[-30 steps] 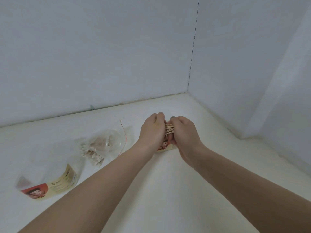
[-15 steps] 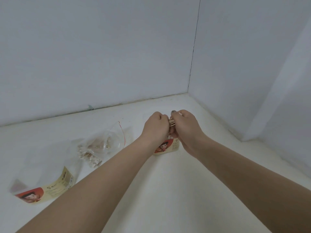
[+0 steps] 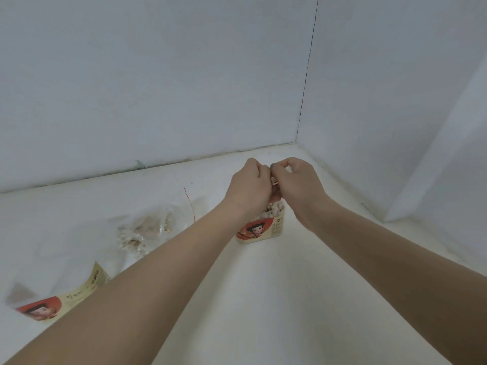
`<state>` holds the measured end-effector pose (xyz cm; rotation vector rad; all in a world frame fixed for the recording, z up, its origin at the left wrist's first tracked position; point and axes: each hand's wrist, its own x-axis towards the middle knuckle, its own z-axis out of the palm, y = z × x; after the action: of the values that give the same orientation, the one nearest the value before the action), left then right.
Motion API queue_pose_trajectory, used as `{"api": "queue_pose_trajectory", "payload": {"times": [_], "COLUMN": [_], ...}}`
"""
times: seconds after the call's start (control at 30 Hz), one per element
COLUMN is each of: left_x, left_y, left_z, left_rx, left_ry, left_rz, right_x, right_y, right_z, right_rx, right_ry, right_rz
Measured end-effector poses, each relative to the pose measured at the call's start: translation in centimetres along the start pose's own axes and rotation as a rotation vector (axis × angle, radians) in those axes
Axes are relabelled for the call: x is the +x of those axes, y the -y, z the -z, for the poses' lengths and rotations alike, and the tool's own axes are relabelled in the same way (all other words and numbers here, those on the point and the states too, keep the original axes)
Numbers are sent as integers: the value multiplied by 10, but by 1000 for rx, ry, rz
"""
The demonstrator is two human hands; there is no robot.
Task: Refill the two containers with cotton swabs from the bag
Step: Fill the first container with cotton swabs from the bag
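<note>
Hands, left (image 3: 251,184) and right (image 3: 297,184), both pinching swab sticks (image 3: 274,180) above the swab-filled container (image 3: 263,229)

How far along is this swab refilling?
Partly done: the upright container under the hands already shows swab heads at its top. In hand: left hand and right hand grip a bundle above it. Left: the second container lies sideways, apparently empty; the bag holds more swabs.

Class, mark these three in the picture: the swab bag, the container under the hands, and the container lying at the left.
Bag (image 3: 152,227), head view, on the clear plastic.
Upright container (image 3: 261,229), head view, on its label.
Left container (image 3: 39,309), head view, on its red label.
</note>
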<state>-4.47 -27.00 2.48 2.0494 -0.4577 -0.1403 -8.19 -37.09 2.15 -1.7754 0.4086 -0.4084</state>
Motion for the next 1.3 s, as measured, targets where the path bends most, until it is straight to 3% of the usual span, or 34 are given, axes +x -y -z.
{"api": "queue_pose_trajectory", "payload": {"times": [0.13,0.43,0.57,0.73,0.87,1.0,1.3], "left_x": [7,12,11,2,1,4,11], "left_y": [1,3,8,24,44,52,51], "left_z": [1,-4,1,10,8,4,-4], "left_rx": [183,89,119,324,489,563,651], "left_ry": [-5,-49,12,-42,37,155,187], "left_rz": [-87,-89,-117,-268,-407,-502,-407], "right_x": [7,9,16,27,31,32,34], "right_y": [1,0,-5,-8,-10,-10,-3], "right_z": [3,5,11,27,36,41,37], "right_rx": [32,110,2,-190,-364,-388,-438], "right_ry": [-14,35,35,50,101,81,86], "right_rz": [1,-89,-53,-33,-53,-40,-5]}}
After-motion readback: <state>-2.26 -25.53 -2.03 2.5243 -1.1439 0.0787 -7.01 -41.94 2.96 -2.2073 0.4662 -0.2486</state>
